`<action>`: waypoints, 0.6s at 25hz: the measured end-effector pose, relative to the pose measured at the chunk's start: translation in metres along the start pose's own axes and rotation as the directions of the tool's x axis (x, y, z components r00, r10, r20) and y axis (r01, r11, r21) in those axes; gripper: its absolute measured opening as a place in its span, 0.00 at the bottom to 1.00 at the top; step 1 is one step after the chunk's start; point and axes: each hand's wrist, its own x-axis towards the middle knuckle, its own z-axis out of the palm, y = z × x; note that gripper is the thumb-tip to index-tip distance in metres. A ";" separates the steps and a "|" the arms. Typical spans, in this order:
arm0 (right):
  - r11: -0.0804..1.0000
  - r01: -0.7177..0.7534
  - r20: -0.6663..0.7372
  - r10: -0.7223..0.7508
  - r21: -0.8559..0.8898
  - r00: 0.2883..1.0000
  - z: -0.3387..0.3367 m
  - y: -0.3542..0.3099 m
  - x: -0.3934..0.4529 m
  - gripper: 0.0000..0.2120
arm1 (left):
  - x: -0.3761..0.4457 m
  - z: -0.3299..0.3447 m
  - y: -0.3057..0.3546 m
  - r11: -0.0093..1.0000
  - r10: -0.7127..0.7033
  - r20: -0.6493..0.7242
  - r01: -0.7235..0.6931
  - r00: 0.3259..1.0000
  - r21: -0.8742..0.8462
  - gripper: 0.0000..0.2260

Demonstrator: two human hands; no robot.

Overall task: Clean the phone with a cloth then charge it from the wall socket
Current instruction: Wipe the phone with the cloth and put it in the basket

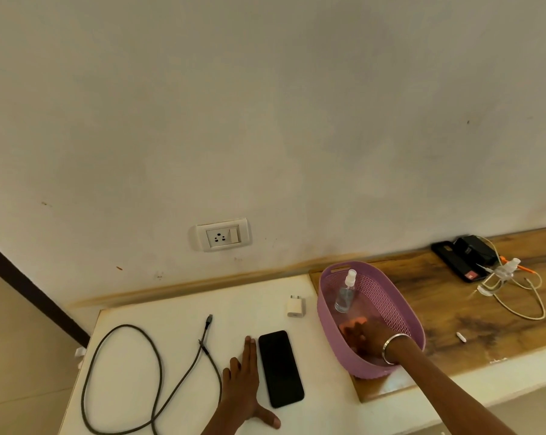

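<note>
A black phone (281,368) lies screen-up on the white table (177,309). My left hand (245,386) rests flat on the table, fingers together and thumb spread, touching the phone's left edge. My right hand (364,339) reaches inside the purple basket (400,304), fingers on an orange cloth (353,323) at its bottom; whether it grips the cloth is unclear. A white charger plug (295,306) lies beyond the phone. A dark cable (158,365) loops on the left. The wall socket (223,235) sits on the wall above the table.
A clear spray bottle (346,293) stands in the basket's far end. On the wooden counter (469,321) to the right lie a black phone case (456,262), a black box, pale tangled cables (516,296) and a small white cap (460,336).
</note>
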 end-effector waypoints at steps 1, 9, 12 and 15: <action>1.000 -0.008 0.011 0.008 -0.015 1.000 0.001 0.002 0.003 0.09 | 0.000 0.000 0.000 1.000 0.000 -0.005 0.000 1.000 0.000 0.77; 0.999 -0.016 -0.007 0.017 0.035 1.000 -0.007 0.009 0.003 0.15 | 0.000 0.002 -0.002 1.000 0.017 -0.037 -0.018 0.999 -0.016 0.76; 0.993 -0.038 -0.193 0.059 0.111 0.980 -0.022 -0.001 -0.008 0.16 | -0.003 0.002 -0.002 0.999 0.027 -0.040 -0.029 0.999 -0.040 0.76; 0.988 0.033 -0.284 0.012 0.153 0.959 -0.039 -0.018 -0.026 0.16 | -0.011 0.001 0.000 0.998 0.039 -0.092 -0.044 0.995 -0.050 0.75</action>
